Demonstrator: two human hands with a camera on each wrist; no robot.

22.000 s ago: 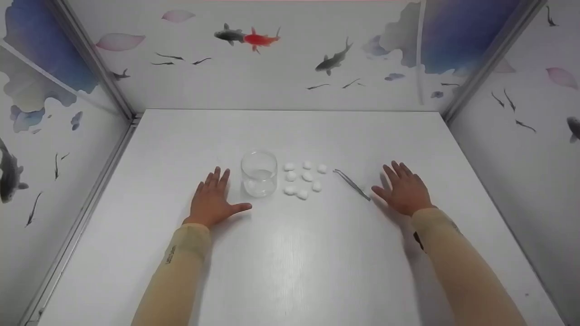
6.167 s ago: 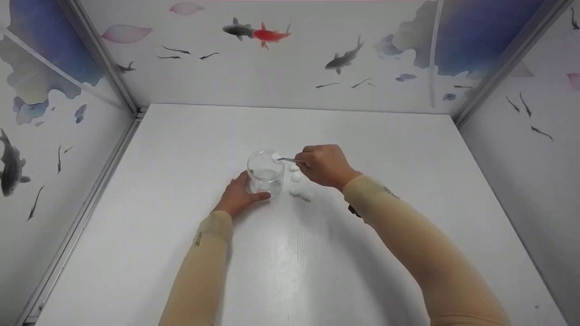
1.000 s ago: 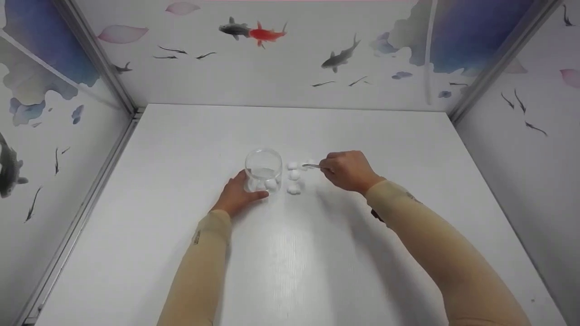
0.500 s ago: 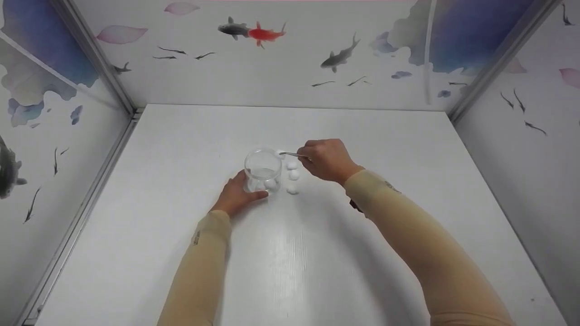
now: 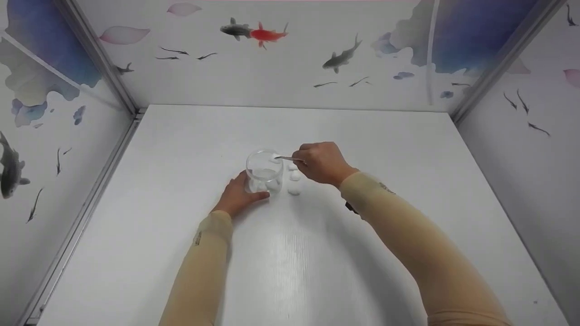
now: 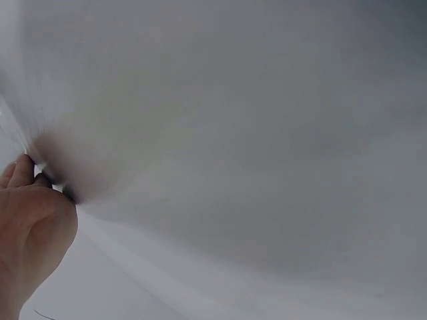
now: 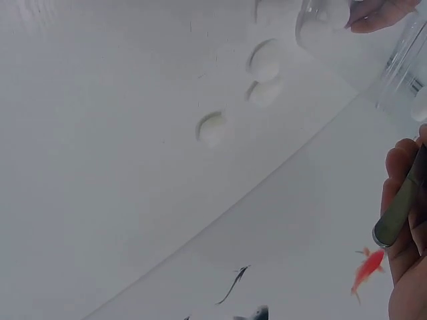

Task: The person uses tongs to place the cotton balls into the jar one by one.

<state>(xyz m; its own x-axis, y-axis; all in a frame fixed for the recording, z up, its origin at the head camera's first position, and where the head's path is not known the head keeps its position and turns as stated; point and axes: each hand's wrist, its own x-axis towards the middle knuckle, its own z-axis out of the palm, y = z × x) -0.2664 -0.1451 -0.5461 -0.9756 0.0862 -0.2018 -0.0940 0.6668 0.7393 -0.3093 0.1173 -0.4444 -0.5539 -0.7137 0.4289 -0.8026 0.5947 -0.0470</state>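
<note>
A clear glass jar (image 5: 264,174) stands on the table with several white cotton balls in its bottom. My left hand (image 5: 237,194) grips its left side, thumb across the near face and fingers behind. In the left wrist view the left hand (image 6: 37,227) shows only at the left edge. My right hand (image 5: 322,160) pinches metal tweezers (image 5: 290,158), whose tips reach over the jar's right rim with a cotton ball (image 5: 275,158) at them. The right wrist view shows the tweezers' rounded end (image 7: 395,217) sticking out of the right hand (image 7: 407,220).
Several loose cotton balls (image 5: 295,175) lie on the white table (image 5: 290,262) just right of the jar; the right wrist view shows these cotton balls (image 7: 265,61) too. Printed fish panels (image 5: 299,68) wall the table at the back and both sides.
Within the last second the tweezers carried a cotton ball leftward from the table to the jar's rim. Compared with the oldest frame, the jar now contains cotton balls and fewer lie loose.
</note>
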